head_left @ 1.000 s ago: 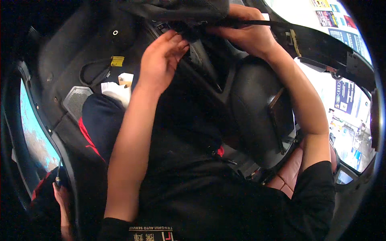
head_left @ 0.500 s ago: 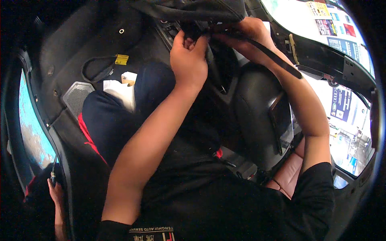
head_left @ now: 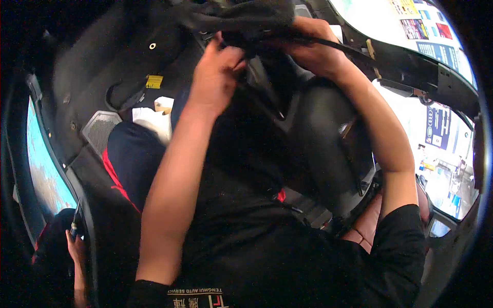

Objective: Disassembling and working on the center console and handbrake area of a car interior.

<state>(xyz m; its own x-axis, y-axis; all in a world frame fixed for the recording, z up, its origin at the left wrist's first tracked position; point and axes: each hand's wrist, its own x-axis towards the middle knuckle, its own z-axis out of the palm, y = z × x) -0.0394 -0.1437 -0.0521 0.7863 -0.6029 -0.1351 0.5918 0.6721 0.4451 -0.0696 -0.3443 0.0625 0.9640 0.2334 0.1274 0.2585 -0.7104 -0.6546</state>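
Note:
Both my hands are raised at the dark car interior under a black padded cover [head_left: 241, 15]. My left hand [head_left: 218, 74] is blurred, its fingers curled at a black part whose kind I cannot make out. My right hand [head_left: 316, 49] is closed around a long, flexible black strip [head_left: 354, 51], which runs out to the right past my wrist. The fingertips of both hands are partly lost in shadow. Below them is a black V-shaped trim opening [head_left: 280, 110], beside a rounded black panel [head_left: 328, 123].
White paper [head_left: 154, 120] lies by my leg, near a grey speaker grille [head_left: 101, 128] and a yellow label [head_left: 154, 81]. A reddish-brown seat [head_left: 367, 220] is at lower right. Past the left door edge, another person's hand [head_left: 76, 246] holds a thin tool.
My left hand has moved left and slightly up, away from the right hand. My right hand has shifted a little left, and the strip's outer end no longer hangs across my forearm.

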